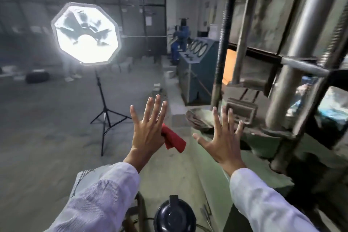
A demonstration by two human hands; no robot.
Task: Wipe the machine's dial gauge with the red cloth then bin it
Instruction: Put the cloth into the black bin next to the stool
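Observation:
I hold both hands up in front of me, backs toward me, fingers spread wide. A folded red cloth [174,140] sticks out from the thumb side of my left hand [147,128], pinned against the palm; the thumb itself is hidden. My right hand [223,135] holds nothing. Far ahead, a blue-green console [199,75] carries a row of round white dial gauges [197,49], well beyond both hands. A dark round lidded container [174,214] sits low between my sleeves.
A big press machine [263,30] with steel columns [301,47] and threaded rods fills the right side, its green base [205,175] below my hands. A lit octagonal softbox [85,33] on a black tripod [104,117] stands left on the concrete floor.

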